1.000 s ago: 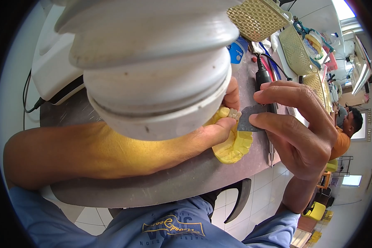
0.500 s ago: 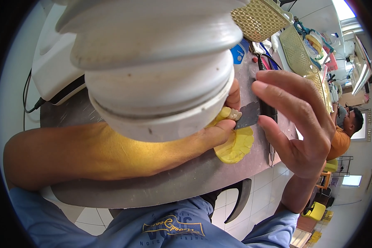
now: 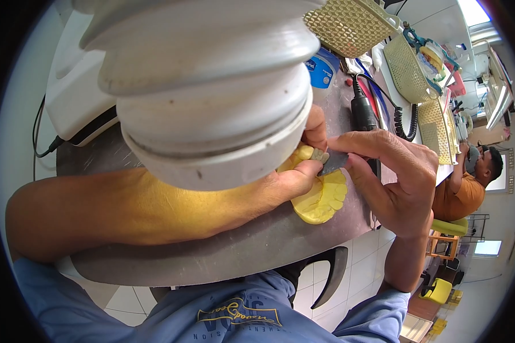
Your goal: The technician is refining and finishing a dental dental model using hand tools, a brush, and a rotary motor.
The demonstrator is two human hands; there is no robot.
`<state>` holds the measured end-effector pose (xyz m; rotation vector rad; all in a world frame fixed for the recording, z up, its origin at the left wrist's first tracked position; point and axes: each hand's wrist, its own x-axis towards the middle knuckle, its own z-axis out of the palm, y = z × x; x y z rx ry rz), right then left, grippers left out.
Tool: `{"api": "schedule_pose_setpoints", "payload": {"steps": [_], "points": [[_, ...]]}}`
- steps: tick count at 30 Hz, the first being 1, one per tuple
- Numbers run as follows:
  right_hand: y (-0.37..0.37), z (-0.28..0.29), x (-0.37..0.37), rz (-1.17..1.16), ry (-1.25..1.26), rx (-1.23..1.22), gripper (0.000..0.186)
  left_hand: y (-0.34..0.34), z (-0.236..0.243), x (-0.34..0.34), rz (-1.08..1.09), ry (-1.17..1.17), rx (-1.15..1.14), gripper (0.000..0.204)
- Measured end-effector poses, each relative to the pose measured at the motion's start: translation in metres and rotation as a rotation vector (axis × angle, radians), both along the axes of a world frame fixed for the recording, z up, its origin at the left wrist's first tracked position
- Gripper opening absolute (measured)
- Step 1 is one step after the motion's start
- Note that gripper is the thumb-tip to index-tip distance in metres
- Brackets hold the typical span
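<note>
My left hand [image 3: 294,182], partly hidden behind a white ribbed hose, pinches a small yellow dental model piece [image 3: 304,152] between thumb and fingers. Greyish-white tooth-shaped work [image 3: 320,156] sits at its end. A thin dark grey sheet [image 3: 335,162] lies against that tooth end. My right hand [image 3: 399,174] comes in from the right, its thumb and index finger closed on the sheet's far edge. Just below my left thumb, a yellow dental cast [image 3: 321,201] with a row of teeth rests on the grey table.
The white hose [image 3: 212,126] fills the upper middle. A black handpiece [image 3: 362,108] with a coiled cord lies beyond my right hand. Woven baskets [image 3: 355,26] and a blue packet [image 3: 322,67] stand behind. Left is a white machine [image 3: 83,97]; a person in orange [image 3: 462,191] sits at right.
My right hand has moved left toward my left hand, its thumb and index finger drawing closer together. The dark sheet has shifted left with it. The seated person's arm is now raised.
</note>
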<state>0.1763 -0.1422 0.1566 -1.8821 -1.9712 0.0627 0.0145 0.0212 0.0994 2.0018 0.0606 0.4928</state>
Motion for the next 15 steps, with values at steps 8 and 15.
{"api": "schedule_pose_setpoints", "payload": {"steps": [8, 15], "points": [[0.0001, -0.0017, 0.0004, 0.014, 0.014, 0.070, 0.025, -0.0002, -0.0002, 0.0005, -0.045, 0.031, -0.048, 0.015], [-0.0037, 0.0030, 0.0040, 0.026, 0.049, 0.140, 0.023, -0.0024, 0.0061, -0.0012, -0.029, 0.090, -0.165, 0.015]]}}
